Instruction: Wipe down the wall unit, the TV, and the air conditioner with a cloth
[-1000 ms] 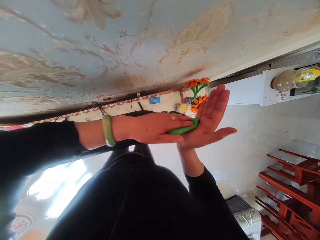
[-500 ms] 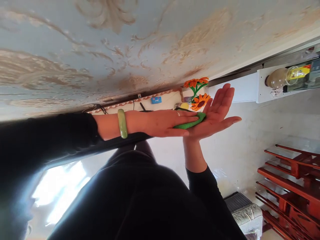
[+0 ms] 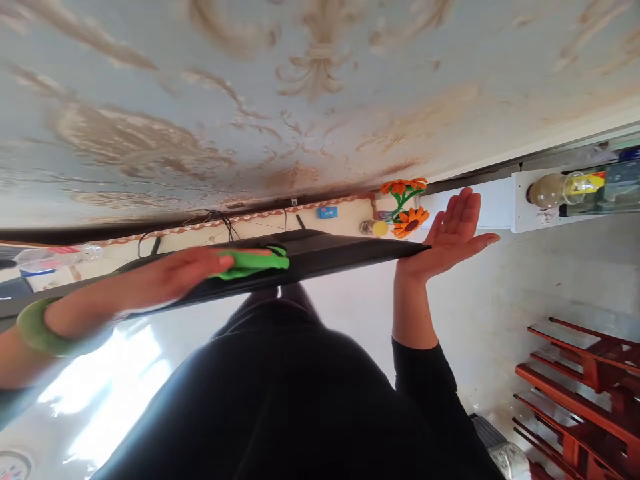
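A wide, thin black panel, like a television seen from above, spans the middle of the view. My left hand, wearing a green bangle at the wrist, is on the left part of its top edge. It is slightly blurred and holds a bright green cloth against that edge. At the panel's right end is my right hand, palm up and fingers stretched out. The base of that palm meets the panel's corner, and nothing lies in the hand.
Behind the panel, a surface along the patterned wall carries orange flowers, a yellow-lidded jar, a blue box and cables. A white cabinet stands to the right. Red-brown wooden furniture fills the lower right.
My left hand has slid the green cloth leftward along the panel's top, from beside my right palm. The right hand stays at the panel's right end. The view has shifted slightly.
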Action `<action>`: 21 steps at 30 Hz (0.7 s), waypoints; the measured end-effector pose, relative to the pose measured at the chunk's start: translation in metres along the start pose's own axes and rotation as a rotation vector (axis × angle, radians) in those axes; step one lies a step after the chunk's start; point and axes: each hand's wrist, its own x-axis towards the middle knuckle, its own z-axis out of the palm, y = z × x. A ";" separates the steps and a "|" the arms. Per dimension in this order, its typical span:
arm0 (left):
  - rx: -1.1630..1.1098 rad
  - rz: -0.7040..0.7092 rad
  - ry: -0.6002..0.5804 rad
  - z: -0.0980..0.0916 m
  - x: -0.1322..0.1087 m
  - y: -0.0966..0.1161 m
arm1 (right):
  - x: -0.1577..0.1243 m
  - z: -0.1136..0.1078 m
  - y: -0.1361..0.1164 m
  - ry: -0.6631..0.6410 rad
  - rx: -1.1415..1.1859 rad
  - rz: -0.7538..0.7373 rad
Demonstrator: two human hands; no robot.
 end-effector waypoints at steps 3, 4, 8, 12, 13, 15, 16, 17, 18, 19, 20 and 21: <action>-0.464 0.016 0.284 -0.003 -0.011 0.003 | -0.006 0.010 -0.025 0.273 0.015 0.004; -0.568 0.043 0.382 -0.003 -0.011 0.006 | -0.012 0.013 -0.036 0.345 -0.003 -0.059; -0.649 0.076 0.535 0.005 0.000 0.018 | -0.055 0.021 -0.086 0.315 0.097 -0.279; -0.507 0.114 0.510 0.028 0.021 0.033 | -0.098 0.046 -0.132 -0.472 0.388 0.002; -0.454 0.148 0.500 0.036 0.026 0.036 | -0.105 0.056 -0.143 -0.644 0.483 0.103; -0.313 0.234 0.462 0.052 0.035 0.042 | -0.111 0.077 -0.160 -0.801 0.674 0.284; -0.222 0.270 0.448 0.059 0.038 0.046 | -0.110 0.086 -0.167 -0.796 0.749 0.362; -0.125 0.291 0.433 0.065 0.039 0.049 | -0.107 0.094 -0.172 -0.771 0.802 0.431; -0.046 0.309 0.422 0.070 0.038 0.052 | -0.102 0.098 -0.174 -0.744 0.830 0.486; 0.005 0.329 0.425 0.074 0.035 0.055 | -0.094 0.100 -0.174 -0.723 0.833 0.521; 0.040 0.354 0.449 0.076 0.032 0.056 | -0.083 0.098 -0.170 -0.712 0.815 0.530; 0.075 0.380 0.500 0.078 0.027 0.056 | -0.070 0.093 -0.164 -0.709 0.779 0.514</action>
